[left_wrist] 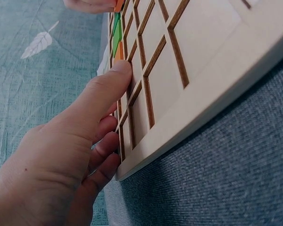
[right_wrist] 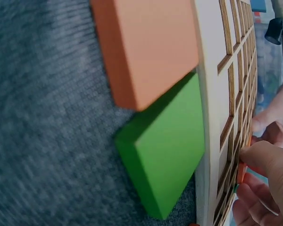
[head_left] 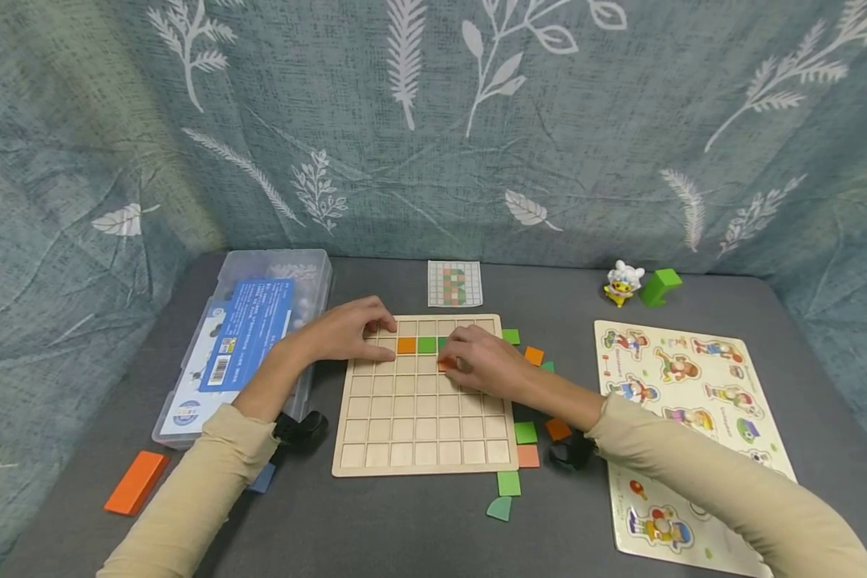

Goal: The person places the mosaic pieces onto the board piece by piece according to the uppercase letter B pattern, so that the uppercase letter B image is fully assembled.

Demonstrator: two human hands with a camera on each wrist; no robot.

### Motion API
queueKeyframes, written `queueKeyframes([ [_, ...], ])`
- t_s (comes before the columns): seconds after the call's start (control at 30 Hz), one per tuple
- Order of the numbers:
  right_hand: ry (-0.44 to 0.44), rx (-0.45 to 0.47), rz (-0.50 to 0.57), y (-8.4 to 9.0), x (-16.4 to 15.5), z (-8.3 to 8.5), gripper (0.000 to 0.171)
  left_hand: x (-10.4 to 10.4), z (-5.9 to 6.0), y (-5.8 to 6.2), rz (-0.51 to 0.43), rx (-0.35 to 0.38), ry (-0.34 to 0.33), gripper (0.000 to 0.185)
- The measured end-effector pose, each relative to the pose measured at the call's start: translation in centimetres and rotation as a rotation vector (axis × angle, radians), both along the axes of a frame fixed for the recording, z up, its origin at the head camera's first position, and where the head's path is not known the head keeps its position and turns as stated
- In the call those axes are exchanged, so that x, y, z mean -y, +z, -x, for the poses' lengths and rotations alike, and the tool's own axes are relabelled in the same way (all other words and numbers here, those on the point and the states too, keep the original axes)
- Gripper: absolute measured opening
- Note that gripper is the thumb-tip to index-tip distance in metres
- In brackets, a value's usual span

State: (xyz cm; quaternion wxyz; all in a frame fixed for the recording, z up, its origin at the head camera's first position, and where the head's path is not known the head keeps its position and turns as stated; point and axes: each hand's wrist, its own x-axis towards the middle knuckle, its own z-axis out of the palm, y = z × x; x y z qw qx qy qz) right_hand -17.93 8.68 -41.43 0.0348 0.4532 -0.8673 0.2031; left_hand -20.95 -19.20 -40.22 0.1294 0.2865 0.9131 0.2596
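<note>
A wooden grid board (head_left: 425, 431) lies on the dark tabletop. In one of its upper rows sit an orange square tile (head_left: 407, 345), a green square tile (head_left: 427, 345) and a darker green tile (head_left: 443, 342), the last partly covered by fingers. My right hand (head_left: 487, 361) pinches a red-orange tile (right_wrist: 242, 172) between thumb and fingers, low over the cells just below that row. At the upper left of the board rests my left hand (head_left: 343, 331), thumb on the cells and fingers spread apart from it, holding no tile.
Loose tiles, such as a green one (head_left: 525, 433) and a salmon one (head_left: 528, 457), line the board's right side. A pattern card (head_left: 454, 274) lies behind it. Left stands a plastic case (head_left: 220, 411); right, a picture puzzle board (head_left: 621, 514). A figurine (head_left: 623, 282) stands behind that.
</note>
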Motion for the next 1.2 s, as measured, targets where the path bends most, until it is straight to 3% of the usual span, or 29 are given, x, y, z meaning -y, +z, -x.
queueKeyframes([
  [0.43,-0.03,-0.005,0.029,0.4,-1.0,0.2,0.01,0.1,0.1,0.1,-0.002,0.009,-0.004,0.038],
  [0.73,-0.15,0.113,0.077,1.8,-5.4,1.9,0.018,0.1,0.1,0.4,0.011,0.01,-0.003,0.038],
  [0.97,-0.201,0.207,0.112,1.2,-8.9,3.4,0.018,0.1,0.0,0.3,0.012,0.009,-0.002,0.038],
  [1.2,-0.193,0.252,0.106,0.2,-10.4,3.9,0.016,0.1,0.1,0.2,0.004,0.01,-0.004,0.038],
])
